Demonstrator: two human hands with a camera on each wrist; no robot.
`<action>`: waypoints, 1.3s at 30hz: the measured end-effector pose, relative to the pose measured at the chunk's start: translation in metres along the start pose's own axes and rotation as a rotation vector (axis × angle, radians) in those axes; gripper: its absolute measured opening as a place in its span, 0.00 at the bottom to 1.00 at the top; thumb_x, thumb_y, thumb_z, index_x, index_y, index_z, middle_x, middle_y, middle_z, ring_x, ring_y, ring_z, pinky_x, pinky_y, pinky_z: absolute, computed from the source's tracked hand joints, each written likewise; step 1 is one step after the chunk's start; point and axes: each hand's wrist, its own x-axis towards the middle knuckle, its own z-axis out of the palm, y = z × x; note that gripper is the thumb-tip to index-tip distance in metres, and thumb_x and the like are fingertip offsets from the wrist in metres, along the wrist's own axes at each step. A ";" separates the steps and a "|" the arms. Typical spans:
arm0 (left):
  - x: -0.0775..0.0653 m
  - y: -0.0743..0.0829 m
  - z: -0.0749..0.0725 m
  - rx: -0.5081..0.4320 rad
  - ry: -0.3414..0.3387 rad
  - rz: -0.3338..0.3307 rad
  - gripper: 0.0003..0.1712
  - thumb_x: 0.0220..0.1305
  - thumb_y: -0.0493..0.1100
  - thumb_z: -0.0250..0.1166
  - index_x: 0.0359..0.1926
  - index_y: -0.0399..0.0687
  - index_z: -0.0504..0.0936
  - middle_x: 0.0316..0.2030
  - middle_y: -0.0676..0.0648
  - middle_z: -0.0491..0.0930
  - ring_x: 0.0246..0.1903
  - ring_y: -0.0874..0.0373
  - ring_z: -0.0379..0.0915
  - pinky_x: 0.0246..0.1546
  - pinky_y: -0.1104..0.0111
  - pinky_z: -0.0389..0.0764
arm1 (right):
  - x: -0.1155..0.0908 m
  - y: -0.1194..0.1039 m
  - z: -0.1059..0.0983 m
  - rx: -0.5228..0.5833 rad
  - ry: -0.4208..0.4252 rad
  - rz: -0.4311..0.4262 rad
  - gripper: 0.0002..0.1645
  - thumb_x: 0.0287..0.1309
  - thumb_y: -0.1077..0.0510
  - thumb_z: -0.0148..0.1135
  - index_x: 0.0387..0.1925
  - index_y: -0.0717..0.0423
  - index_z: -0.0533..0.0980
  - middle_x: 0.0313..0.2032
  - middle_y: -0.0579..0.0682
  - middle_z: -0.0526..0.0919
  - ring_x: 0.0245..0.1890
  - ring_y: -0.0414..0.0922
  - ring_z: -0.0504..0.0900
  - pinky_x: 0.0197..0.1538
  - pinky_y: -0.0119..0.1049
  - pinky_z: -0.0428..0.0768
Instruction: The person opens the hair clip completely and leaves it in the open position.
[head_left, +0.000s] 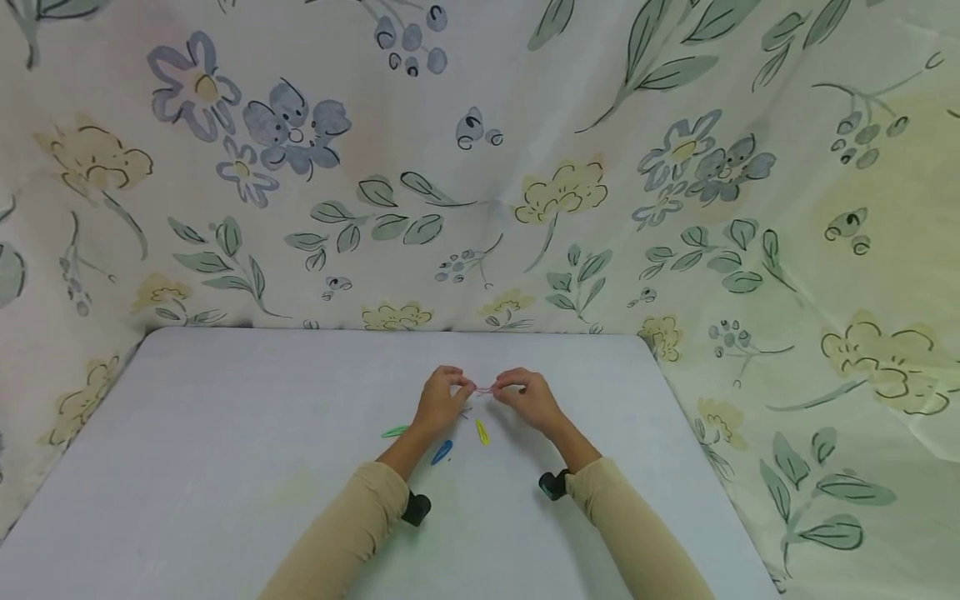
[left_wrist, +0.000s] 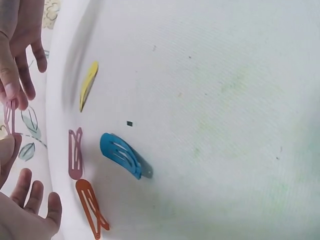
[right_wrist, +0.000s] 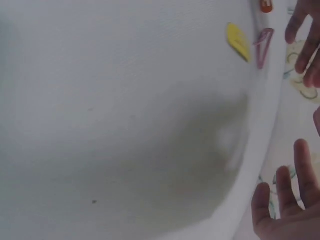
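Note:
A pink snap hair clip [head_left: 484,390] is held between both hands above the table. My left hand [head_left: 441,402] pinches one end with thumb and forefinger, and my right hand [head_left: 531,402] pinches the other. In the left wrist view the clip's two narrow arms look slightly spread, while the other fingers of each hand stay off it. Below the hands lie a yellow clip [head_left: 482,432], a blue clip [head_left: 442,452], a mauve clip [left_wrist: 75,172] and an orange clip [left_wrist: 82,186]. A green clip [head_left: 394,432] lies beside the left wrist.
The white table [head_left: 225,467] reaches back to a floral cloth [head_left: 480,233] that hangs behind it and at the sides. A small dark speck [left_wrist: 129,123] lies near the blue clip. Dark cameras [head_left: 553,484] are strapped at both wrists.

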 end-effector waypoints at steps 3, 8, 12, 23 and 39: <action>-0.001 -0.004 0.003 0.039 -0.009 -0.007 0.08 0.69 0.40 0.64 0.38 0.40 0.87 0.57 0.39 0.75 0.64 0.42 0.66 0.67 0.50 0.63 | -0.001 0.004 0.002 -0.064 -0.016 -0.031 0.03 0.56 0.62 0.72 0.34 0.54 0.88 0.49 0.55 0.84 0.56 0.53 0.77 0.59 0.59 0.72; -0.001 -0.012 0.010 0.110 -0.026 -0.037 0.07 0.69 0.40 0.64 0.37 0.43 0.87 0.58 0.41 0.74 0.64 0.44 0.66 0.67 0.51 0.64 | -0.004 0.010 0.007 -0.152 -0.023 -0.070 0.03 0.56 0.62 0.72 0.33 0.57 0.87 0.49 0.57 0.83 0.57 0.56 0.76 0.62 0.58 0.69; -0.004 -0.015 0.011 0.161 -0.040 -0.018 0.06 0.68 0.40 0.65 0.37 0.43 0.87 0.59 0.41 0.75 0.64 0.42 0.66 0.65 0.49 0.65 | -0.006 0.012 0.010 -0.200 -0.013 -0.085 0.02 0.56 0.63 0.72 0.33 0.58 0.88 0.47 0.57 0.83 0.56 0.57 0.76 0.64 0.57 0.68; -0.008 -0.022 0.010 0.343 -0.130 0.159 0.08 0.67 0.38 0.66 0.43 0.42 0.89 0.61 0.36 0.74 0.65 0.40 0.66 0.65 0.47 0.65 | -0.008 0.020 0.014 -0.285 -0.002 -0.061 0.02 0.57 0.63 0.71 0.33 0.57 0.88 0.47 0.56 0.83 0.55 0.56 0.76 0.63 0.56 0.69; -0.014 -0.026 0.001 0.329 -0.199 0.291 0.06 0.57 0.37 0.72 0.36 0.48 0.91 0.60 0.37 0.74 0.65 0.41 0.64 0.60 0.39 0.64 | -0.021 0.019 0.014 -0.313 -0.068 -0.149 0.11 0.55 0.62 0.72 0.42 0.55 0.86 0.41 0.49 0.82 0.43 0.47 0.80 0.49 0.44 0.79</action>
